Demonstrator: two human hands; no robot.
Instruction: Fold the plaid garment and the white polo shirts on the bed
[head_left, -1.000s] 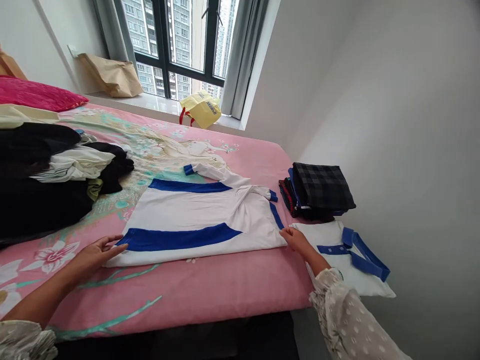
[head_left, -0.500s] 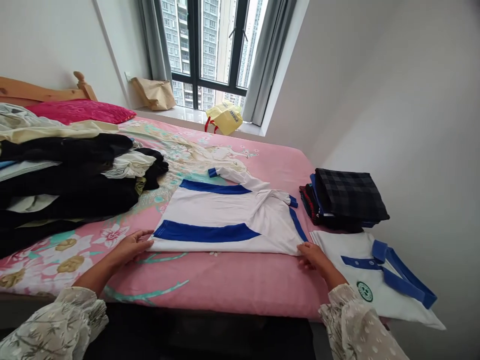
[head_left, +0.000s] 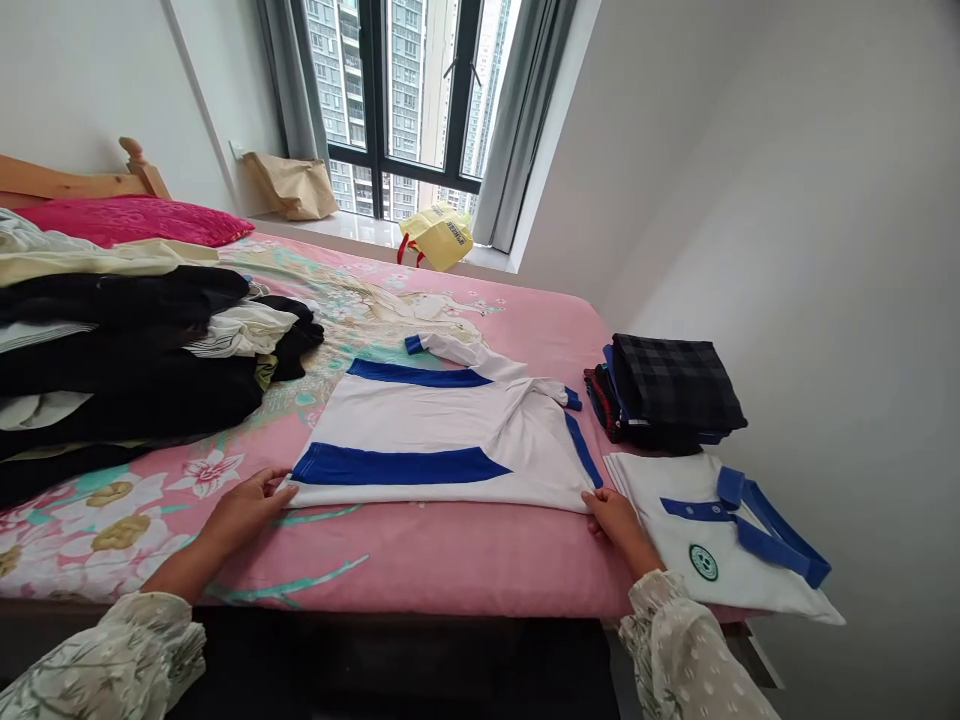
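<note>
A white shirt with blue panels (head_left: 405, 425) lies flat on the pink bed, its hem to the left and its sleeves toward the back and right. My left hand (head_left: 244, 512) pinches the near left corner of the shirt between thumb and fingers. At the near right corner, my right hand (head_left: 613, 520) grips the shirt's edge with its fingertips. A folded white polo shirt with a blue collar and green badge (head_left: 720, 535) lies just right of my right hand.
Behind the polo shirt stands a stack of folded dark clothes (head_left: 675, 390). A loose heap of clothes (head_left: 135, 370) covers the bed's left side, near a red pillow (head_left: 135, 220). A paper bag (head_left: 296, 187) and yellow bag (head_left: 439, 237) sit by the window.
The view has shifted slightly, so most things appear a little farther left. Both hands stay at the same corners, and the shirt's layout looks unchanged.
</note>
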